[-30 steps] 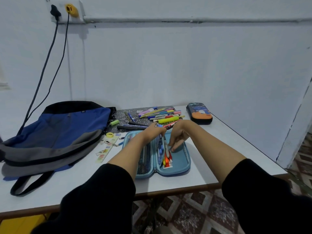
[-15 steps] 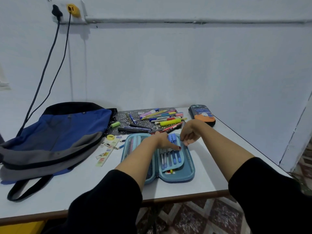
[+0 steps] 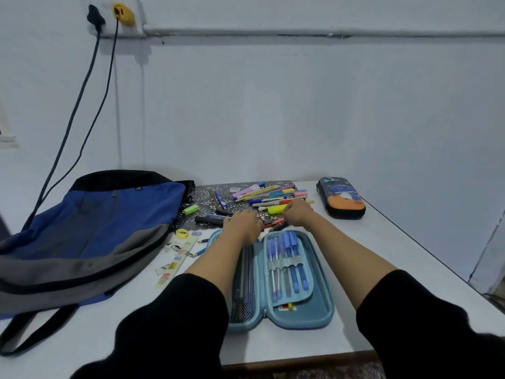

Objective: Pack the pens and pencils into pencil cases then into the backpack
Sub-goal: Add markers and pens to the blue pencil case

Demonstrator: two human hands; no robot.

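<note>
In the head view, a light blue pencil case [image 3: 325,305] lies open and flat on the white table [image 3: 388,258], in the lower middle of the frame. Its right half holds a row of blue pens [image 3: 287,258] under an elastic band, and its left half has a black mesh pocket [image 3: 243,291]. The left hand [image 3: 240,227] is palm down over the far end of the left half. Its fingers reach forward, rather straight, toward the loose items, and they are not closed around anything. The right hand [image 3: 297,212] is just beyond the far end of the case, with the fingers bent downward over some red pencils [image 3: 276,222] and beside a yellow highlighter [image 3: 276,209]. I cannot tell if this hand grips one of them. The pile of pens and pencils [image 3: 267,196] lies behind both hands, on a dark patterned mat [image 3: 202,199] in the middle of the frame. A second pencil case [image 3: 341,198], dark with an orange part, is closed and lies to the right of the pile, near the wall. The blue and grey backpack [image 3: 95,228] lies flat at the left of the frame. Between the backpack and the open case are a decorated ruler [image 3: 175,258] and a small yellow round object [image 3: 182,233]. A green eraser [image 3: 190,209] and a black marker [image 3: 210,220] lie on the mat. In the upper left, two cables hang from a wall socket [image 3: 117,12].
</note>
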